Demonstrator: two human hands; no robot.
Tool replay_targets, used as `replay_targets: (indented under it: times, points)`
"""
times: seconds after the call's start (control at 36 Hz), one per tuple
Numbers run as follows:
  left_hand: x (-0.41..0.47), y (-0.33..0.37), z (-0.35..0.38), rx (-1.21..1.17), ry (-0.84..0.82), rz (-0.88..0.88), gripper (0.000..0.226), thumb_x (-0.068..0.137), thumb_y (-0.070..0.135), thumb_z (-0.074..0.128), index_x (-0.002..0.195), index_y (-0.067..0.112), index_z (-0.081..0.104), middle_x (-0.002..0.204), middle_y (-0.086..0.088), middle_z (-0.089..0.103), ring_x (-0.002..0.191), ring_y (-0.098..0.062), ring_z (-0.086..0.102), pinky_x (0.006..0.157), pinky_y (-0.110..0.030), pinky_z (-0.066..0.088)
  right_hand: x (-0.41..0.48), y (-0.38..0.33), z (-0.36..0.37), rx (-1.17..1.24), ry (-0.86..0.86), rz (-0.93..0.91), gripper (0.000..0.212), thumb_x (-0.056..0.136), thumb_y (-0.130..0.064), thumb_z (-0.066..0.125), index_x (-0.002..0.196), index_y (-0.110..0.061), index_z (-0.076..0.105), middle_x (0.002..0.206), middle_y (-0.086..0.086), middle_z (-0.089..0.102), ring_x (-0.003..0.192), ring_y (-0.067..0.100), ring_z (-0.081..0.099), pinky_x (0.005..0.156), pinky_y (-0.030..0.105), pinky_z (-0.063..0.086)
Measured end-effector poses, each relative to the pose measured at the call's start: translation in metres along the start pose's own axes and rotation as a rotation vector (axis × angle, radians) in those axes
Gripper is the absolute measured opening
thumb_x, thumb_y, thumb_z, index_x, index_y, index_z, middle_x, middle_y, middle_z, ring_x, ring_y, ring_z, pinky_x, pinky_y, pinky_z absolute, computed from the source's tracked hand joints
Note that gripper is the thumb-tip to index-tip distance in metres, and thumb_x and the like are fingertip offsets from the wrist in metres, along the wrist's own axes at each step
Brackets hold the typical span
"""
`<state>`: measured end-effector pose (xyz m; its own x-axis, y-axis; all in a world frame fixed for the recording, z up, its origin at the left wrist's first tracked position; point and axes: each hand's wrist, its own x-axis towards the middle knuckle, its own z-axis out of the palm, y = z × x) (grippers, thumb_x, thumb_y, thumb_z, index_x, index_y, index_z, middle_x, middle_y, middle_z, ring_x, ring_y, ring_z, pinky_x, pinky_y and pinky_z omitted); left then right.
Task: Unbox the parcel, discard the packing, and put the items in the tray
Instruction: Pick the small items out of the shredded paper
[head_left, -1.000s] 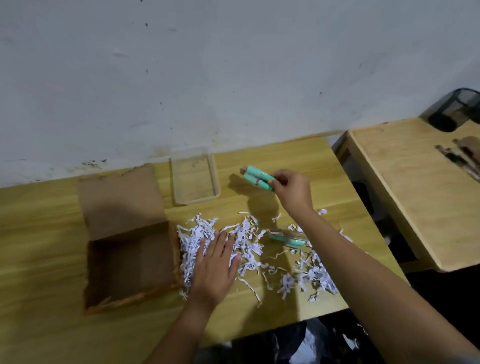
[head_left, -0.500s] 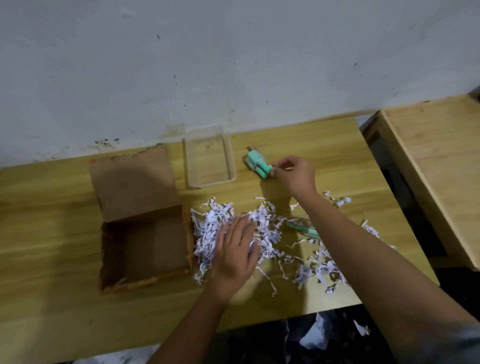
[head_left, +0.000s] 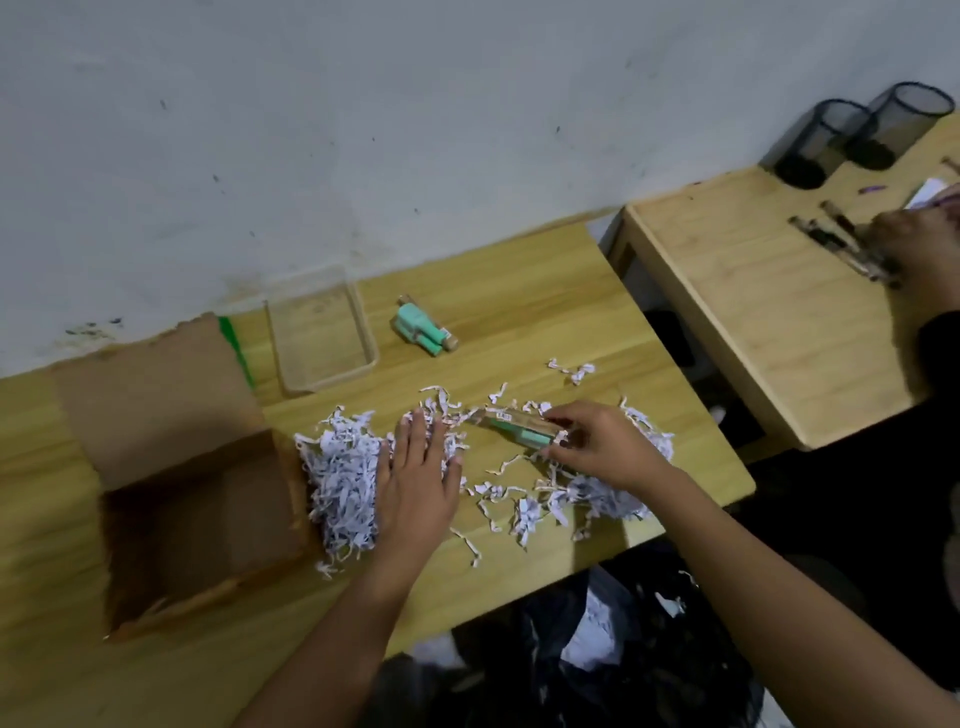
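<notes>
An open brown cardboard box (head_left: 197, 525) lies at the left of the wooden table, empty inside. White shredded paper (head_left: 343, 483) is heaped beside it and scattered rightwards. My left hand (head_left: 415, 478) rests flat on the heap, fingers spread. My right hand (head_left: 597, 447) pinches the end of a clear tube with a mint-green item inside (head_left: 519, 428), lying among the shreds. Two mint-green tubes (head_left: 423, 330) lie on the table right of the clear plastic tray (head_left: 322, 332), which stands near the wall with nothing in it.
A black bin bag (head_left: 613, 649) with some paper shreds hangs below the table's front edge. A second wooden table (head_left: 753, 312) stands to the right, with two black mesh cups (head_left: 857, 135), pens and another person's hand (head_left: 919, 234).
My right hand has set the two mint tubes down beside the tray and come back to the shreds, where it now grips a third tube. The left hand stays on the paper.
</notes>
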<state>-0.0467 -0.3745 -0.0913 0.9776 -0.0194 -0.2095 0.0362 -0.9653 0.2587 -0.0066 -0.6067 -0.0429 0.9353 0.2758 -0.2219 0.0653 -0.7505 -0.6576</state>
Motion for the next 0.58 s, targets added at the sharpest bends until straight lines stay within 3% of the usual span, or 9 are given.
replay_targets:
  times: [0.06, 0.19, 0.36, 0.44, 0.5, 0.58]
  points:
    - [0.000, -0.001, -0.001, -0.009, -0.005, -0.018, 0.058, 0.096, 0.048, 0.014, 0.149, 0.025, 0.002, 0.158, 0.003, -0.006, 0.145, -0.013, -0.009, 0.117, -0.035, -0.007, -0.008, 0.008, -0.001, -0.027, 0.012, 0.038, 0.044, 0.077, -0.028, 0.073, 0.118, -0.015, 0.062, 0.105, 0.009, 0.067, 0.091, 0.021, 0.061, 0.077, 0.033, 0.052]
    - [-0.001, -0.002, 0.001, 0.009, -0.001, -0.015, 0.072, 0.084, 0.055, -0.004, 0.149, 0.023, 0.002, 0.158, 0.002, -0.005, 0.146, -0.014, -0.008, 0.116, -0.035, -0.008, -0.018, 0.024, -0.006, 0.007, 0.121, 0.103, 0.035, 0.080, -0.023, 0.070, 0.113, -0.012, 0.065, 0.106, 0.008, 0.067, 0.089, 0.015, 0.059, 0.078, 0.023, 0.044]
    - [-0.002, -0.003, 0.002, -0.004, 0.002, -0.005, 0.081, 0.077, 0.056, -0.011, 0.149, 0.021, 0.005, 0.158, 0.000, -0.004, 0.146, -0.015, -0.007, 0.116, -0.035, -0.008, -0.019, 0.006, -0.008, 0.085, 0.230, -0.048, 0.029, 0.078, -0.005, 0.063, 0.105, -0.014, 0.067, 0.104, 0.002, 0.062, 0.101, 0.016, 0.055, 0.087, 0.025, 0.039]
    - [-0.002, -0.003, 0.003, -0.010, -0.003, 0.001, 0.082, 0.076, 0.056, -0.011, 0.149, 0.022, 0.004, 0.158, 0.001, -0.005, 0.146, -0.015, -0.008, 0.116, -0.035, -0.008, -0.010, -0.010, -0.003, 0.070, 0.217, -0.085, 0.031, 0.078, -0.007, 0.063, 0.108, -0.014, 0.065, 0.107, 0.004, 0.063, 0.103, 0.015, 0.053, 0.088, 0.025, 0.039]
    - [-0.002, -0.004, 0.002, -0.004, -0.009, 0.005, 0.076, 0.081, 0.056, -0.006, 0.149, 0.023, 0.002, 0.158, 0.001, -0.008, 0.146, -0.015, -0.010, 0.116, -0.035, -0.009, -0.003, -0.017, 0.001, 0.010, 0.177, -0.090, 0.031, 0.080, -0.016, 0.065, 0.111, -0.014, 0.064, 0.108, 0.004, 0.063, 0.102, 0.014, 0.052, 0.087, 0.029, 0.042]
    - [-0.002, -0.005, 0.002, 0.025, -0.020, 0.000, 0.061, 0.097, 0.046, 0.017, 0.149, 0.021, -0.001, 0.158, -0.001, -0.010, 0.145, -0.016, -0.011, 0.118, -0.037, -0.007, 0.010, -0.022, 0.011, -0.122, 0.102, -0.073, 0.040, 0.079, -0.028, 0.069, 0.116, -0.013, 0.061, 0.110, 0.006, 0.062, 0.104, 0.020, 0.053, 0.090, 0.037, 0.047]
